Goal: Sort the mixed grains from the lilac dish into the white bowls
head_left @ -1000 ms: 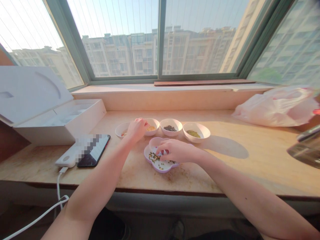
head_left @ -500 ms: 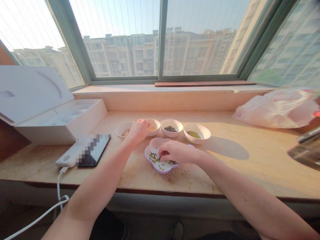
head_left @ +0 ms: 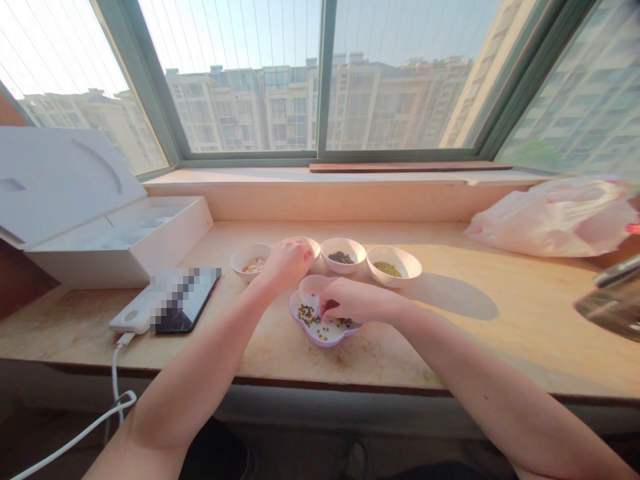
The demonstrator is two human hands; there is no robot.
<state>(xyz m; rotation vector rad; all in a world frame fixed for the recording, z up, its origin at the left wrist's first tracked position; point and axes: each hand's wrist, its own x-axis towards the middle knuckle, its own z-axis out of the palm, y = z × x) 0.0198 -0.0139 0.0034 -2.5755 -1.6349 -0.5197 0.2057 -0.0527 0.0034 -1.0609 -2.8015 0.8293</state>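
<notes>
My left hand [head_left: 287,261] is over the front of a white bowl [head_left: 314,248], fingers curled together and pointing into it; what they hold, if anything, is hidden. My right hand [head_left: 356,300] reaches into a lilac-rimmed, flower-shaped dish [head_left: 320,340], its thumb and fingers drawn together low among the mixed beans [head_left: 309,315]. Whatever is between those fingertips is too small to make out. A white bowl of pale and reddish pieces [head_left: 255,265] stands left of my left hand. To the right are a bowl of dark grains [head_left: 341,257] and a bowl of green beans [head_left: 387,269].
An opened white box [head_left: 170,233] stands at the left, with a white power bank [head_left: 131,313] and a dark phone [head_left: 185,313] before it. A white cable [head_left: 117,383] hangs over the counter edge. A plastic bag [head_left: 555,217] and a shiny metal object [head_left: 613,303] are at the right.
My left hand has moved right and slightly lower, covering more of the bowl behind it and uncovering the leftmost bowl. My right hand has shifted slightly right in the dish.
</notes>
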